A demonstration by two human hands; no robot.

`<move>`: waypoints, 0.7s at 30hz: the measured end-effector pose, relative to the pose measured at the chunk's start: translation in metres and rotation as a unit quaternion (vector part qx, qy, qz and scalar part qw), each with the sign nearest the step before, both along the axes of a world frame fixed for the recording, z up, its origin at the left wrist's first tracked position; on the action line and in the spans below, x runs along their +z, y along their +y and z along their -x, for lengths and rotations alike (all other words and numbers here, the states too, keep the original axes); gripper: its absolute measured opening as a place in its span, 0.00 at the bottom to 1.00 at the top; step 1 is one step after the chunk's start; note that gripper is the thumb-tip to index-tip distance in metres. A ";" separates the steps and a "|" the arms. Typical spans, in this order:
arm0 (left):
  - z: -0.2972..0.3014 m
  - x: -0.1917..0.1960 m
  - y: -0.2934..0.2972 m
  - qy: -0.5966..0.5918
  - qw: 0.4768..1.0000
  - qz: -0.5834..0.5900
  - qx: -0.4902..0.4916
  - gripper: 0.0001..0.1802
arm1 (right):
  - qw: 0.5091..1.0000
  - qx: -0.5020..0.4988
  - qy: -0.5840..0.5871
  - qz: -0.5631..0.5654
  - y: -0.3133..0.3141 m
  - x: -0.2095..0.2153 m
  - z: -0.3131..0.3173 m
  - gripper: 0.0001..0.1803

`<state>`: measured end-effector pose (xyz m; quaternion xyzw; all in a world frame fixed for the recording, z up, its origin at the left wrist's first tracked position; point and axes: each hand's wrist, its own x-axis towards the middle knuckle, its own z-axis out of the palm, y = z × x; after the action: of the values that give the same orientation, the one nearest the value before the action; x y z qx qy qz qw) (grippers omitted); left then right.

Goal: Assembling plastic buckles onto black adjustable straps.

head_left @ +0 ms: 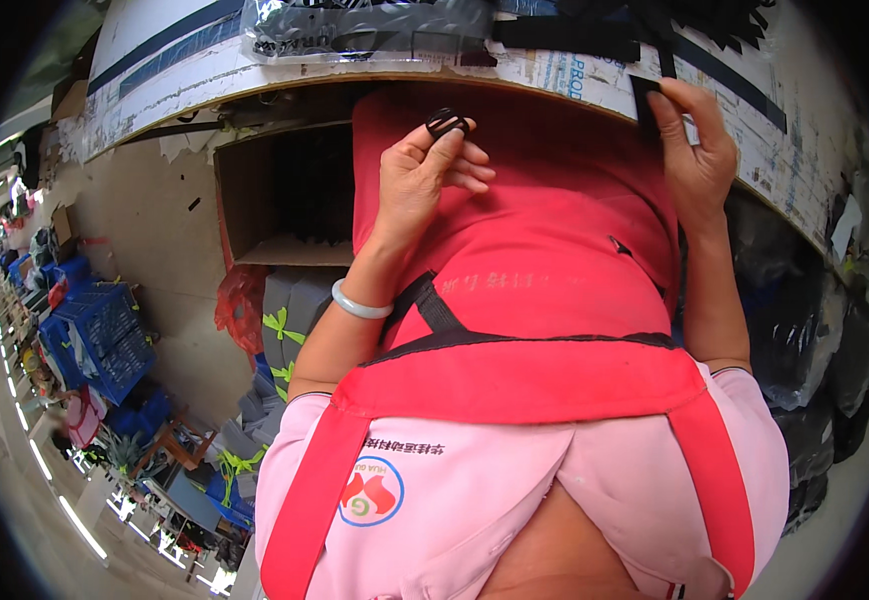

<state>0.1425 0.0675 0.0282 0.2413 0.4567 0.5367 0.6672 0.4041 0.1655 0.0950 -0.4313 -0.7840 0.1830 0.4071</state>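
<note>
Above my lap, over a red apron (524, 230), my left hand (416, 178) pinches a small black plastic slide buckle (446, 123) between thumb and forefinger. Its other fingers are loosely curled. At the table's front edge, my right hand (699, 150) is closed on the end of a black webbing strap (644, 100). The strap runs up onto the worktable, where more black straps (579, 38) lie. Buckle and strap are well apart from each other.
The worn white worktable (354, 74) carries a clear plastic bag (369, 32) with dark contents. An open cardboard box (284, 250) stands below it at the left. Nearby are a red plastic bag (241, 308), blue crates (99, 325) and dark plastic-wrapped bundles (794, 330) at right.
</note>
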 end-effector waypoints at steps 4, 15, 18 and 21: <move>-0.008 0.004 0.000 0.036 0.999 0.018 -0.016 0.13 | 0.909 0.137 0.064 0.388 -0.019 0.001 0.047 0.09; -0.019 0.002 -0.002 0.252 0.961 -0.111 -0.015 0.07 | 0.749 0.139 0.228 0.606 -0.026 -0.029 0.084 0.11; -0.017 -0.001 0.000 0.285 0.949 -0.128 -0.041 0.09 | 0.722 0.130 0.236 0.638 -0.024 -0.017 0.080 0.11; -0.016 0.003 0.003 0.188 0.979 -0.068 -0.038 0.09 | 0.720 0.165 0.193 0.646 -0.025 -0.024 0.075 0.11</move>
<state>0.1581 0.0701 0.0309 0.3998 0.5270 0.4858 0.5713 0.3292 0.1402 0.0705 -0.4093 -0.4391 0.7882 0.1356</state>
